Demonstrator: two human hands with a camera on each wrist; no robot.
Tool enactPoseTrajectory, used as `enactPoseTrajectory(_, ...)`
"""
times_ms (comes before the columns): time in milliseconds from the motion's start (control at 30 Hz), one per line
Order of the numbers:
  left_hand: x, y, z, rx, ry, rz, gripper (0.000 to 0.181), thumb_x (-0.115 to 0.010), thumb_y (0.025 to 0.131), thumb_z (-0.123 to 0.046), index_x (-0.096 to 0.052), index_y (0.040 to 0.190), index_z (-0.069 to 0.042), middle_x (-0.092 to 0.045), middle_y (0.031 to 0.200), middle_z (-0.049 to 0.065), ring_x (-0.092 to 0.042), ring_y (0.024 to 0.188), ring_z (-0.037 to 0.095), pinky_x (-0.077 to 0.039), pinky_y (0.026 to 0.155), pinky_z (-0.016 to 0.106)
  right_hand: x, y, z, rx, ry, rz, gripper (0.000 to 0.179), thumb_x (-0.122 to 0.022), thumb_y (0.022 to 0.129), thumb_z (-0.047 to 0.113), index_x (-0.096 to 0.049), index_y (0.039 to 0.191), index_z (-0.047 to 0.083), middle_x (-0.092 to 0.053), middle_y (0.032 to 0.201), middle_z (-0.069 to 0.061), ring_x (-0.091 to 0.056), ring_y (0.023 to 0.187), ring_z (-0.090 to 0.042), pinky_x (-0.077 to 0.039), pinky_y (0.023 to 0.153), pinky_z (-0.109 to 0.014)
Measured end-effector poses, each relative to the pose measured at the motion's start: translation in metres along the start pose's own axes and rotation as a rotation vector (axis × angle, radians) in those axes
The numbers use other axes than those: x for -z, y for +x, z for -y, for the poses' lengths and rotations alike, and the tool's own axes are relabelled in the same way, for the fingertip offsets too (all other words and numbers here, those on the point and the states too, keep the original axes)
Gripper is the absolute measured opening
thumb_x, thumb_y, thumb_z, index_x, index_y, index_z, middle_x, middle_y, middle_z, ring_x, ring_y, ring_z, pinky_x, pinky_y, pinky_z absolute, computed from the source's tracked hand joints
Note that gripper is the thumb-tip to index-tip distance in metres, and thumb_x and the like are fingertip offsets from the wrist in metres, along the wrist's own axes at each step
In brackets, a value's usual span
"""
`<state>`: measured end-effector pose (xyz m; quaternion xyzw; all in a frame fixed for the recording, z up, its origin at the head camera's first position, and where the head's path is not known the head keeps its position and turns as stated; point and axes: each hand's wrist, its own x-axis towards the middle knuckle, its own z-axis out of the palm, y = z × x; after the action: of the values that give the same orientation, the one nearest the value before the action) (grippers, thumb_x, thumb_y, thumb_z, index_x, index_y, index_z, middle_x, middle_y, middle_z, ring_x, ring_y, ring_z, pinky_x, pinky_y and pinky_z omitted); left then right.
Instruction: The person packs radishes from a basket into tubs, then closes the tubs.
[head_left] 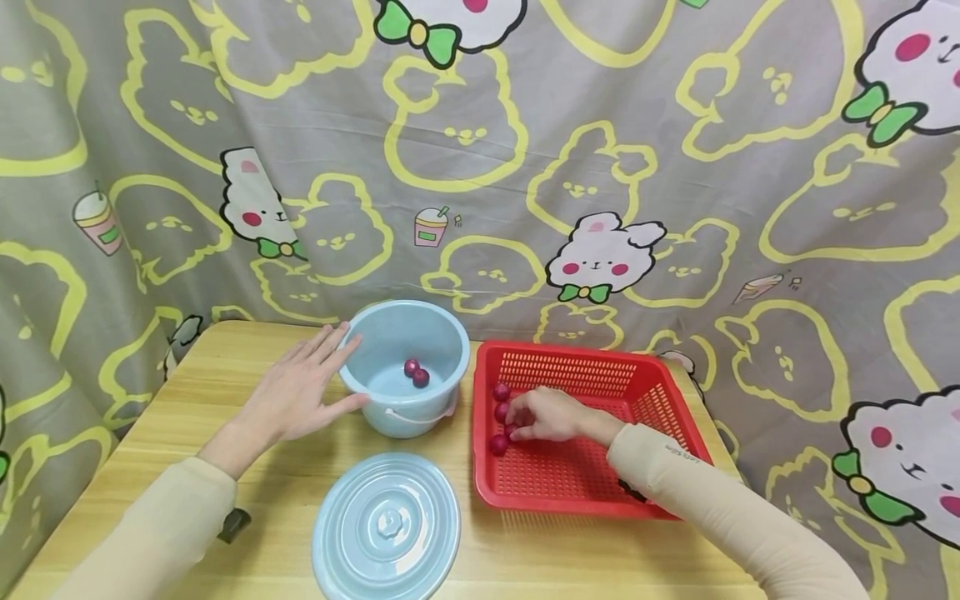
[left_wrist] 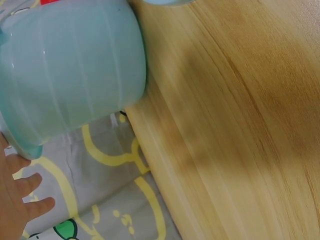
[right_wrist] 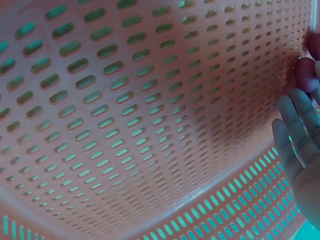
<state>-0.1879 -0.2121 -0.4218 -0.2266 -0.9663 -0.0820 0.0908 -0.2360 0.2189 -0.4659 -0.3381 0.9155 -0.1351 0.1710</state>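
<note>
A light blue bucket (head_left: pixel 405 417) stands on the table, with two dark red plum-like fruits (head_left: pixel 422 377) on its bottom. My left hand (head_left: pixel 300 387) rests at the bucket's left rim, fingers straight and spread, thumb toward the front. In the left wrist view, its fingertips (left_wrist: pixel 35 207) show by the bucket's rim. To the right sits a red plastic basket (head_left: pixel 585 492) with more of the plums (head_left: pixel 498 444) along its left side. My right hand (head_left: pixel 551 414) reaches down into the basket, thumb and forefinger pinching a plum that is partly hidden by the fingers.
A light blue round lid (head_left: pixel 386 525) lies on the wooden table (head_left: pixel 247 575) in front of the bucket. A small black object (head_left: pixel 235 525) shows beside the left sleeve. Behind the table hangs a grey patterned curtain (head_left: pixel 480 167).
</note>
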Motion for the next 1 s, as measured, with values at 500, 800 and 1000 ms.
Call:
enactPoseTrajectory(500,0.000,0.000,0.000,0.002,0.001,0.004,0.095,-0.056,0.098,-0.070,-0.031,0.167,-0.010,-0.021,0.177,0.017,-0.027,0.161,0.045,-0.031,0.128,0.065,0.000,-0.001,0.003,-0.003,-0.003,0.009,0.016,-0.080,0.094,0.034,-0.078,0.104,0.022,-0.076,0.088,0.013,-0.064,0.077,0.002,-0.056,0.073,-0.022)
enactPoseTrajectory(800,0.000,0.000,0.000,0.004,-0.003,0.010,0.095,-0.056,0.098,-0.070,-0.031,0.167,-0.010,-0.021,0.177,0.017,-0.026,0.162,0.045,-0.030,0.129,0.065,0.006,-0.003,0.003,0.005,0.061,-0.049,0.016,-0.081,0.093,0.031,-0.078,0.107,0.023,-0.075,0.089,0.014,-0.065,0.079,0.001,-0.058,0.076,-0.022)
enactPoseTrajectory(1000,0.000,0.000,0.000,0.006,-0.006,0.010,0.095,-0.056,0.098,-0.070,-0.030,0.167,-0.011,-0.020,0.177,0.017,-0.026,0.162,0.044,-0.030,0.129,0.065,0.015,-0.006,0.008,-0.001,0.097,-0.078,0.022,-0.081,0.094,0.030,-0.080,0.112,0.019,-0.077,0.095,0.012,-0.066,0.084,-0.001,-0.059,0.080,-0.022)
